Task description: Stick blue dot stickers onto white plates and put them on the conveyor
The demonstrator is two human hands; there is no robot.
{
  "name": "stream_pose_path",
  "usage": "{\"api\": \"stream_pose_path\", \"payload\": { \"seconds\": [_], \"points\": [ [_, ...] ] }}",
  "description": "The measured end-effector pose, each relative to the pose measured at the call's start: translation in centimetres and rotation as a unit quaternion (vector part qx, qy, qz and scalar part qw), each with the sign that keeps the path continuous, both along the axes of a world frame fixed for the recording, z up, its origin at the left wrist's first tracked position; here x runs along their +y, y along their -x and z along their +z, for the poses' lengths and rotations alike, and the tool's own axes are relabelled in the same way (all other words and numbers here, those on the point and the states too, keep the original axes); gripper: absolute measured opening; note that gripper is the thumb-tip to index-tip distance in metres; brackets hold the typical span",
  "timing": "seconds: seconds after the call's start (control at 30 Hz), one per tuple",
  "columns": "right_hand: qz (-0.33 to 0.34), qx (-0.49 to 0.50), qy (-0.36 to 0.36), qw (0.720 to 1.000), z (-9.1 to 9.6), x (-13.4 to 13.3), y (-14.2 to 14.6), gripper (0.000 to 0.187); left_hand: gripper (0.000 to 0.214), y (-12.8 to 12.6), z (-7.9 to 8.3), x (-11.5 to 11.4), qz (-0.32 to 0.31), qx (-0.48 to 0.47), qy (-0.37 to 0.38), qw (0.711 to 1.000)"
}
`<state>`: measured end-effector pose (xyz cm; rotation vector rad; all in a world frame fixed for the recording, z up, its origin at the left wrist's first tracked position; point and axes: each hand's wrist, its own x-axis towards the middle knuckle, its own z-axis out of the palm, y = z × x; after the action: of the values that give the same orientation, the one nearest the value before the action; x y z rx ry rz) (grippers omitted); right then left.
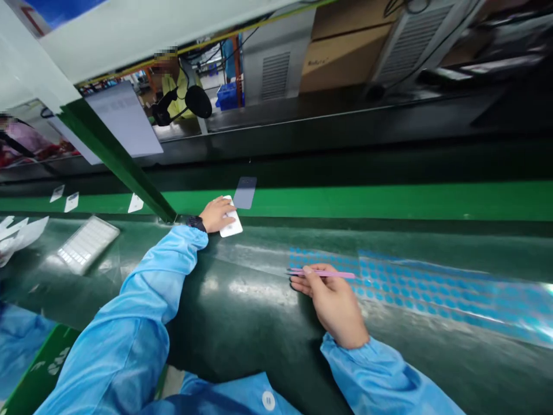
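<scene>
My left hand (217,214) reaches forward in a blue sleeve and rests its fingers over a small white flat device (232,225) at the far edge of the dark bench. A grey flat panel (245,192) lies just beyond it on the green belt. My right hand (332,301) is nearer to me and pinches pink tweezers (322,273), which point left. The tweezers lie over the left end of a clear sheet of several small blue round stickers (415,285).
A green conveyor belt (389,202) runs across behind the bench, carrying several white pieces (71,202) at left. A white tray (86,243) sits on the bench at left. A green post (116,161) slants up. A person in yellow (175,86) sits beyond the line.
</scene>
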<state>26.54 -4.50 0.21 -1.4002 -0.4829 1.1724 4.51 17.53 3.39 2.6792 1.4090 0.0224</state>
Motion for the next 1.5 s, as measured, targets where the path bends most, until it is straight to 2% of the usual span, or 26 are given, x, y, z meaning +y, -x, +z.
{"api": "stream_pose_path", "payload": {
  "seconds": [0.13,0.23,0.3,0.47,0.53,0.6,0.7,0.8,0.87,0.97,1.07,1.17,1.27,1.33,1.4,1.5],
  "points": [
    [-0.008,0.039,0.011,0.999,0.1,0.2,-0.2,0.065,0.034,0.2,1.9,4.4,0.069,0.004,-0.041,0.997],
    [-0.006,0.054,0.015,0.998,0.1,0.3,-0.3,0.066,0.036,-0.8,2.2,5.7,0.151,-0.006,-0.082,0.985],
    [-0.003,0.053,0.017,0.998,0.1,0.3,-0.3,0.066,0.046,-2.3,1.7,6.0,0.178,-0.010,-0.083,0.980],
    [-0.001,0.046,0.018,0.999,0.0,0.1,-0.4,0.063,0.055,-5.7,-0.6,5.9,0.177,-0.011,-0.041,0.983],
    [0.004,0.051,0.017,0.999,0.0,0.0,-0.5,0.063,0.055,-5.3,-1.3,5.6,0.181,-0.013,-0.047,0.982],
    [0.013,0.050,0.019,0.998,-0.2,-0.1,-0.5,0.062,0.054,-3.8,-1.6,5.3,0.175,-0.012,-0.058,0.983],
    [0.021,0.038,0.017,0.999,-0.5,0.0,-0.6,0.062,0.045,-1.0,-0.9,5.5,0.156,-0.003,-0.076,0.985],
    [0.017,0.031,0.012,0.999,-0.5,0.1,-0.5,0.062,0.039,0.4,0.3,6.4,0.176,-0.001,-0.104,0.979],
    [0.018,0.025,0.012,0.999,-0.3,0.1,-0.4,0.062,0.043,-0.1,0.8,6.9,0.196,-0.003,-0.114,0.974],
    [0.018,0.017,0.015,1.000,0.1,0.1,-0.4,0.060,0.049,-2.3,0.6,7.3,0.191,-0.002,-0.089,0.977],
    [0.016,0.026,0.019,0.999,0.3,0.0,-0.5,0.056,0.041,-4.5,0.4,7.4,0.187,-0.003,-0.056,0.981],
    [0.020,0.031,0.025,0.999,0.3,-0.1,-0.8,0.054,0.039,-5.6,1.4,7.2,0.196,-0.028,-0.052,0.979],
    [0.022,0.038,0.029,0.999,0.4,-0.1,-1.0,0.056,0.042,-5.8,3.5,6.0,0.214,-0.073,-0.066,0.972],
    [0.017,0.053,0.029,0.998,0.5,0.0,-1.1,0.058,0.039,-5.5,4.9,3.9,0.218,-0.106,-0.074,0.967],
    [0.013,0.066,0.030,0.997,0.8,0.0,-1.1,0.059,0.035,-5.1,5.4,0.5,0.204,-0.132,-0.070,0.968],
    [0.013,0.075,0.024,0.997,1.2,0.1,-1.0,0.059,0.027,-4.5,4.1,-6.5,0.151,-0.161,-0.024,0.975]
  ]
}}
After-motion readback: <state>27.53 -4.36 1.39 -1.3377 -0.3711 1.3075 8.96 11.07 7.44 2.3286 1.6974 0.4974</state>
